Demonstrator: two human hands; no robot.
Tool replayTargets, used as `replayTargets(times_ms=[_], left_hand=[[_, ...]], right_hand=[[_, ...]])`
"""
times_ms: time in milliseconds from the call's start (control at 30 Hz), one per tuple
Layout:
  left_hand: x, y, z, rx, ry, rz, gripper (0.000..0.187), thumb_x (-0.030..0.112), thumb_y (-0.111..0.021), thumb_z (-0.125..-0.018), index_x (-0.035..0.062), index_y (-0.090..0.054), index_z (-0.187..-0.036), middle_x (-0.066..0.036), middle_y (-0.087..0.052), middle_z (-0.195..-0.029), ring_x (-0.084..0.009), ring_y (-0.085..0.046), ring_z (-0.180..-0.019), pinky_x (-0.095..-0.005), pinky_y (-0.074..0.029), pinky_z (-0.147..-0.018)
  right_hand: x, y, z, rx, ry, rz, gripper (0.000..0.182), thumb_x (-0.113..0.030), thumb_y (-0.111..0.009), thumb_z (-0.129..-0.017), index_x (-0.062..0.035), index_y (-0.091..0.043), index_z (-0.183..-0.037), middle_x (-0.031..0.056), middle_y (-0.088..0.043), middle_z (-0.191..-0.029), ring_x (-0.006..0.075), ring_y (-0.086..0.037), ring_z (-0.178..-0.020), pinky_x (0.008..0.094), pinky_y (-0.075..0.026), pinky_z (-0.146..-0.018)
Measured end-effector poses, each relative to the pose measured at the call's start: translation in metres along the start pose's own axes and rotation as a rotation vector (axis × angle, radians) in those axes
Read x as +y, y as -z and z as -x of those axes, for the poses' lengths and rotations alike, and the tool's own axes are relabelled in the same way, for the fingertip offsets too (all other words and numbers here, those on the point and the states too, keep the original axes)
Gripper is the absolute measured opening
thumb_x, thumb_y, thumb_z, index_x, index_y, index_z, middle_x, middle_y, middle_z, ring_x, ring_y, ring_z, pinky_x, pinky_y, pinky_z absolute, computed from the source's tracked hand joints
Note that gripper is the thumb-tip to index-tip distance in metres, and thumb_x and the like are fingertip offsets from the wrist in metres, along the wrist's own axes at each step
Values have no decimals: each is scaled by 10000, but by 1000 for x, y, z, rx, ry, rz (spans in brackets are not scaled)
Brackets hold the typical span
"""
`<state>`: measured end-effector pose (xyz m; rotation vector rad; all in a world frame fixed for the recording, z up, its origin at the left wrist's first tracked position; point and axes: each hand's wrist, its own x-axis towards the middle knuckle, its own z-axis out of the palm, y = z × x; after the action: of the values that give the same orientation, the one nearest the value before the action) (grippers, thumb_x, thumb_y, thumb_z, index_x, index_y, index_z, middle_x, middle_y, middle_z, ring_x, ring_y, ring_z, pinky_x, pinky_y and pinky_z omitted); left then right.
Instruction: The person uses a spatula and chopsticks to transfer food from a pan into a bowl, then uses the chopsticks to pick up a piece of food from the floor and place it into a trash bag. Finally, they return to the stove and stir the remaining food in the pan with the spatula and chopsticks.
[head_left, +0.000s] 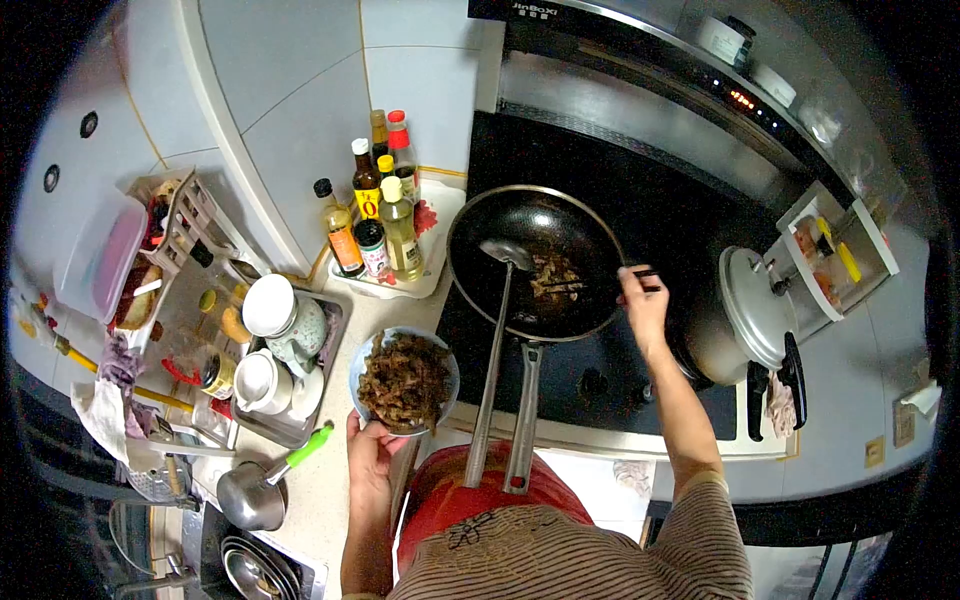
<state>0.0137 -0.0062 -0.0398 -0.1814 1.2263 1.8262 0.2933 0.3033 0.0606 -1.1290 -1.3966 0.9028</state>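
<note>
My left hand grips the lower rim of a light-blue bowl, thumb at its edge. Brown, shredded-looking food is heaped in it. At the right rim of a black wok, my right hand is closed around dark chopsticks, whose tips reach toward the wok's middle. A small pile of brown bits lies on the wok's bottom. A metal ladle rests in the wok, its long handle slanting toward me beside the wok's own handle.
Sauce bottles crowd a white tray left of the wok. A pressure cooker stands to the right. Further left are a metal tray with white jars, a saucepan with a green handle, and a sink holding bowls.
</note>
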Motion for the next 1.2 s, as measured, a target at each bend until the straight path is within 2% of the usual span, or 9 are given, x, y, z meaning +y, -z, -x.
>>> replayTargets(times_ms=[267, 333, 467, 533, 633, 733, 767, 900, 1200], left_hand=[[-24, 39, -9, 3, -35, 62, 604, -59, -464, -633, 119, -354, -1200, -157, -561, -976, -276, -624, -696, -382, -567, -529], [-26, 50, -14, -57, -36, 40, 605, -55, -450, -625, 95, -366, -1204, -167, -561, -970, -288, -624, -686, -383, -568, -506], [-33, 72, -27, -104, -23, 35, 606, -61, -439, -613, 78, -377, -1200, -175, -563, -970, -288, -625, -682, -375, -570, -499], [-27, 64, -23, -110, -34, 43, 604, -63, -439, -613, 78, -386, -1198, -174, -563, -972, -285, -625, -682, -370, -571, -500], [-26, 59, -21, -97, -72, 74, 599, -61, -451, -621, 81, -395, -1201, -163, -565, -977, -282, -625, -685, -358, -572, -504], [-29, 81, -38, -120, -76, 78, 598, -60, -463, -633, 79, -393, -1211, -147, -567, -981, -279, -625, -693, -345, -573, -513], [-29, 86, -43, -115, -77, 62, 600, -61, -466, -636, 75, -389, -1215, -143, -567, -982, -276, -625, -692, -341, -573, -515], [-26, 82, -43, -46, -45, 22, 595, -70, -460, -639, 64, -392, -1215, -137, -559, -1009, -266, -620, -689, -319, -562, -486], [-48, 94, -13, -17, 12, -112, 454, 22, -488, -723, 14, -395, -1167, -148, -541, -980, -285, -577, -827, -370, -506, -701]], right_hand=[[10, 17, -18, 59, -47, 210, 210, -201, -639, -792, -42, -539, -699, -9, -491, -556, 75, -461, -458, 221, -363, -430], [-19, 17, -11, 89, 49, 52, 219, -209, -625, -805, -47, -530, -692, -9, -487, -559, 68, -453, -465, 213, -365, -436], [-2, 13, -13, 103, 320, 445, 220, -248, -592, -820, -29, -585, -806, 56, -532, -556, 115, -455, -502, 270, -384, -496], [-10, 10, -3, -21, 185, 555, 212, -234, -563, -832, -23, -589, -821, 88, -569, -601, 153, -512, -531, 283, -409, -524], [-5, 5, 4, -31, 355, 504, 229, -243, -582, -815, -17, -598, -779, 88, -563, -575, 137, -486, -492, 287, -395, -493], [-16, 7, 3, -32, 115, 464, 235, -256, -581, -815, -24, -602, -783, 86, -566, -574, 135, -488, -484, 285, -392, -485], [-21, 4, -1, 19, 305, 517, 235, -268, -580, -819, -35, -604, -805, 80, -554, -559, 141, -488, -481, 283, -392, -481], [-7, -12, -13, 36, 330, 573, 233, -277, -569, -831, -49, -594, -874, 87, -548, -551, 179, -491, -473, 294, -398, -481], [-9, -13, -16, -41, 237, 455, 202, -237, -599, -798, -38, -604, -836, 106, -559, -578, 126, -483, -493, 276, -387, -483]])
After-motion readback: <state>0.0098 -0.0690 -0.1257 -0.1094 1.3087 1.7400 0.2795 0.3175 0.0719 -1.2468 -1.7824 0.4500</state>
